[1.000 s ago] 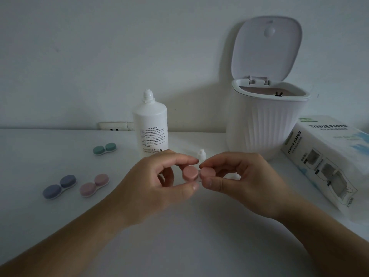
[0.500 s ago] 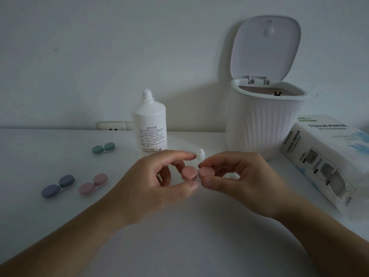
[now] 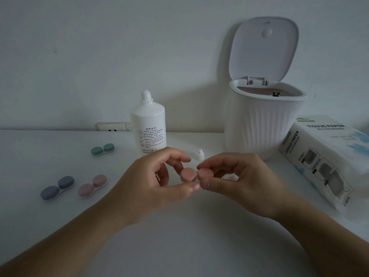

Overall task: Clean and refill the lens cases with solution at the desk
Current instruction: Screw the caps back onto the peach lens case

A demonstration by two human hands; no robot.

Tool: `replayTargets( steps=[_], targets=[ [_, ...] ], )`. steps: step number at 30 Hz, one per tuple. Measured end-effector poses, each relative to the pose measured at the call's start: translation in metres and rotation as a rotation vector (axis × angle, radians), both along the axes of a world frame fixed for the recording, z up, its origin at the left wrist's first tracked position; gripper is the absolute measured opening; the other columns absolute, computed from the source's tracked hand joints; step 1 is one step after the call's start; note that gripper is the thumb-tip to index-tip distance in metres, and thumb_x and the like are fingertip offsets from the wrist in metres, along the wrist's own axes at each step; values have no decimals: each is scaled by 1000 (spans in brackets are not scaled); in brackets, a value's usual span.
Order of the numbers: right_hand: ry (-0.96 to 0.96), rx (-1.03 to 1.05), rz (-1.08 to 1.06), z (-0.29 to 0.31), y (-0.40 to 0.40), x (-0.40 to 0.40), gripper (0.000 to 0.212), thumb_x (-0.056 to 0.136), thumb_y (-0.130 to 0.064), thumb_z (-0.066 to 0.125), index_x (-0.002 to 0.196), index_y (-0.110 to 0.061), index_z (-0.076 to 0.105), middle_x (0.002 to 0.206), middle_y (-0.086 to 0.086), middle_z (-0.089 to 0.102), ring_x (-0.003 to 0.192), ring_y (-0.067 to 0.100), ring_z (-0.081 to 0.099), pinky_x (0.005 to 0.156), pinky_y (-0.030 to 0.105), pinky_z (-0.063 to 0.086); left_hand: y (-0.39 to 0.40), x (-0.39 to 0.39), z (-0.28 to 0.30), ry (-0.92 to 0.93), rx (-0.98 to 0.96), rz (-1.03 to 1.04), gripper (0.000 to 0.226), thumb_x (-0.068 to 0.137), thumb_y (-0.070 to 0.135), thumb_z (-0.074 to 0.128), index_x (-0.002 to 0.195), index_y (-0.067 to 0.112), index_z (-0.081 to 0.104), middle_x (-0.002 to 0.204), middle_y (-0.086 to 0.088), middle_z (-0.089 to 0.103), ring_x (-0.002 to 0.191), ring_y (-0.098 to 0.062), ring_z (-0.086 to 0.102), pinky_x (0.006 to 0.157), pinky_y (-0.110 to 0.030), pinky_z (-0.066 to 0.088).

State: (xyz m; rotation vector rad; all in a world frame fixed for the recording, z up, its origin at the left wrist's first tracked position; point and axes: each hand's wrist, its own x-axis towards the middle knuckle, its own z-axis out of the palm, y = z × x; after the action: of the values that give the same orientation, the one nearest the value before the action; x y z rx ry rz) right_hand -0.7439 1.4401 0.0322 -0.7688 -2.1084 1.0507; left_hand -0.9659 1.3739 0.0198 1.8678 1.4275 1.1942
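Above desk (image 3: 179, 246), pink lens case (image 3: 196, 174) — pinched between both hands' grips

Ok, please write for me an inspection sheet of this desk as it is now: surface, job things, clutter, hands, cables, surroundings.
Surface: white desk, no spill visible.
Job's things: dusty-pink plastic lens case held up in both hands; white solution bottle upright, uncapped; its small white cap on the desk; green lens case, blue-purple lens case and pale pink lens case lying closed at left.
Clutter: white ribbed bin with lid open; tissue paper pack at right.
Hands: left hand and right hand each pinch one cap of the held case.
Cables: nothing seen.
Surroundings: white wall socket on a plain wall.
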Motion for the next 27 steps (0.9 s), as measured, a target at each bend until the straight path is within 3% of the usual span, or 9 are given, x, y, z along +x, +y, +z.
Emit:
replayTargets(
  steps=[3, 5, 7, 10, 13, 16, 18, 27],
  targets=[
    [-3, 7, 5, 0, -1, -1, 29, 75, -41, 77, 100, -26, 76, 90, -12, 77, 81, 4, 71, 76, 14, 54, 1, -1, -1, 8, 38, 52, 39, 63, 59, 79, 91, 35, 66, 61, 18, 56, 49, -3, 40, 48, -13, 33],
    [-2, 5, 6, 0, -1, -1, 30, 74, -44, 76, 99, -28, 76, 90, -12, 77, 81, 4, 71, 76, 14, 54, 1, -1, -2, 15, 56, 69, 36, 66, 58, 79, 87, 31, 67, 51, 14, 46, 46, -4, 38, 47, -13, 32],
    [6, 0, 6, -1, -1, -1, 28, 73, -44, 77, 98, -31, 76, 89, -14, 77, 81, 3, 71, 75, 12, 52, 0, -1, 0, 20, 55, 47, 29, 71, 54, 76, 88, 32, 70, 53, 16, 49, 47, -4, 38, 48, -14, 34],
    [18, -11, 14, -1, -1, -1, 24, 74, -40, 78, 97, -33, 76, 88, -15, 77, 79, 2, 71, 74, 10, 52, -2, 1, 3, 37, 59, -28, 22, 80, 49, 70, 98, 37, 73, 76, 20, 65, 56, -5, 47, 54, -15, 41],
    [17, -14, 15, -1, 0, 0, 21, 77, -34, 80, 97, -32, 76, 88, -14, 77, 79, 3, 71, 74, 10, 52, -2, 1, 2, 17, 11, -25, 38, 72, 53, 73, 109, 42, 70, 89, 18, 68, 58, -3, 48, 56, -15, 42],
    [10, -9, 12, 0, -1, 0, 26, 75, -40, 78, 98, -30, 76, 89, -14, 77, 81, 3, 71, 74, 11, 52, 0, 1, -1, 9, 21, 35, 38, 64, 60, 78, 92, 36, 67, 63, 22, 58, 50, -2, 41, 49, -12, 34],
    [4, -9, 12, 0, -1, 0, 28, 74, -42, 77, 99, -29, 76, 89, -14, 77, 81, 3, 71, 75, 12, 52, 1, 0, -1, 24, 30, 56, 38, 64, 63, 77, 85, 34, 67, 52, 15, 48, 48, -3, 40, 47, -13, 32],
    [20, -25, 25, -1, -1, -2, 27, 73, -41, 78, 97, -29, 76, 88, -14, 77, 80, 2, 72, 74, 10, 52, 1, -3, 1, 4, 18, 26, 35, 68, 60, 77, 86, 31, 74, 50, 10, 41, 48, -4, 37, 48, -15, 31]
  ],
)
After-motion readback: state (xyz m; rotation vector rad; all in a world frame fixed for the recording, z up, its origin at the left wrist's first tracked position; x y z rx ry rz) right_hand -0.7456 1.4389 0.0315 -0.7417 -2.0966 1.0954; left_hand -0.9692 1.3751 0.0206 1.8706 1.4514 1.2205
